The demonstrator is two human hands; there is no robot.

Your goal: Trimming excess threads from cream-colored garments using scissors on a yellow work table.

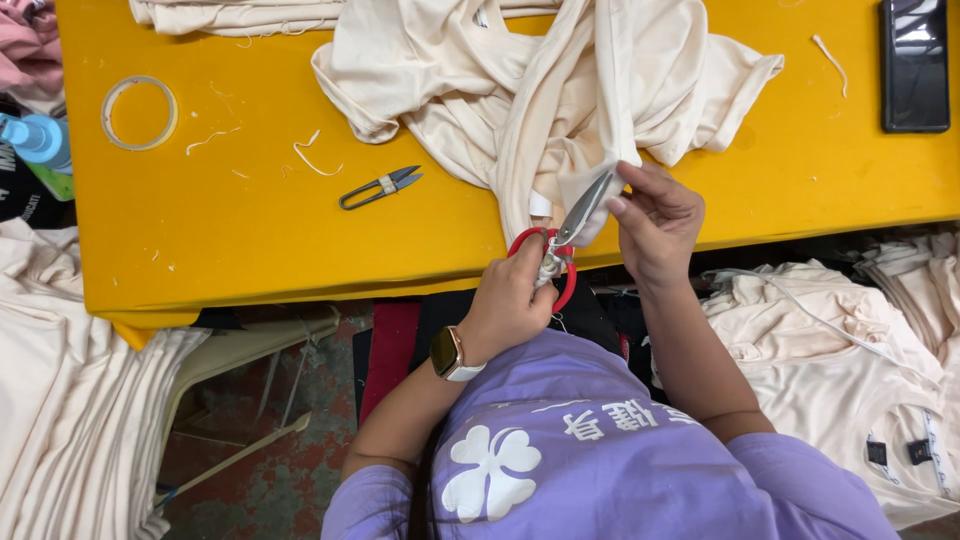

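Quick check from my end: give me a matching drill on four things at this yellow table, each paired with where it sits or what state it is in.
Things:
1. red-handled scissors
2. thread snips
3. tape ring
4. black phone

Places or states:
A. lying flat at the table's far right corner
B. held in the left hand, blades at the cream garment
C. lying free on the table, left of the garment
D. lying near the table's left edge

Pairs: 1-B, 2-C, 3-D, 4-A. The right hand pinches the fabric at the blades.

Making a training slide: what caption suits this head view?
Left hand holds red-handled scissors against cream garment pinched by right hand over yellow table.
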